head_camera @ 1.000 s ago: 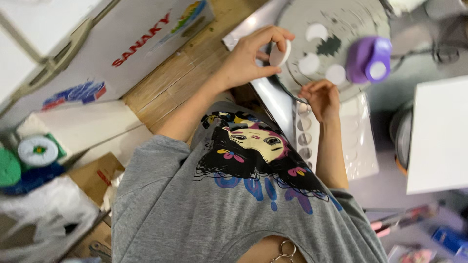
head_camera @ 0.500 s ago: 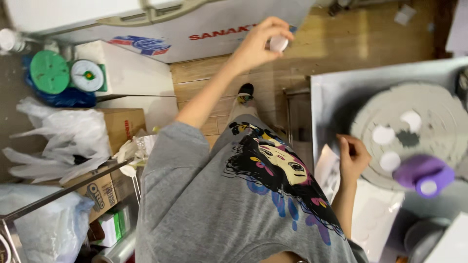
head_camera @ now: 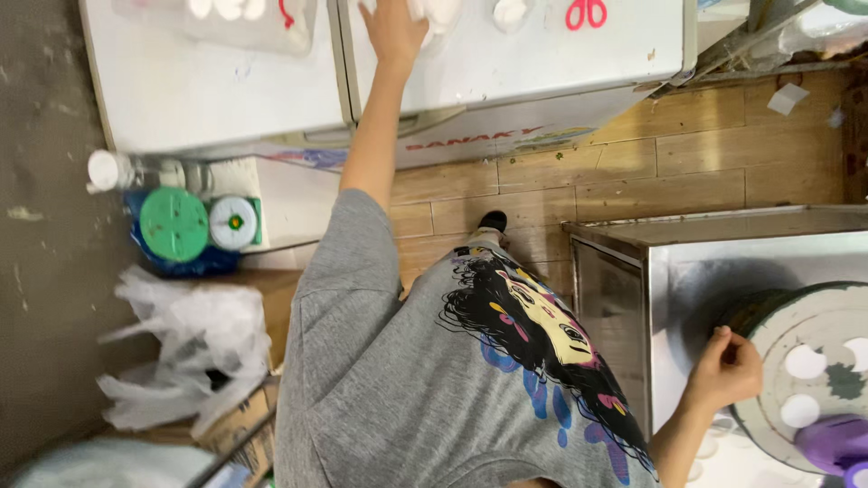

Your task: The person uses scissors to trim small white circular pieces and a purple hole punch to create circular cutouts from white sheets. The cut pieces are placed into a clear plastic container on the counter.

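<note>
Dough rounds (head_camera: 440, 11), small and white, are lying on the chest freezer (head_camera: 542, 63) lid, and my left hand (head_camera: 395, 27) is reaching out flat over them, fingers spread, touching or setting one down; I cannot tell whether it is gripping anything. Red scissors (head_camera: 586, 13) are lying on the same lid, further along from the hand. Well away from the freezer, my right hand (head_camera: 726, 369) is curling loosely on the rim of the rolled dough sheet (head_camera: 818, 325), where several round holes are showing and a purple cutter (head_camera: 836, 443) is sitting. I am judging the cutting as partly done, with uncut sheet remaining
</note>
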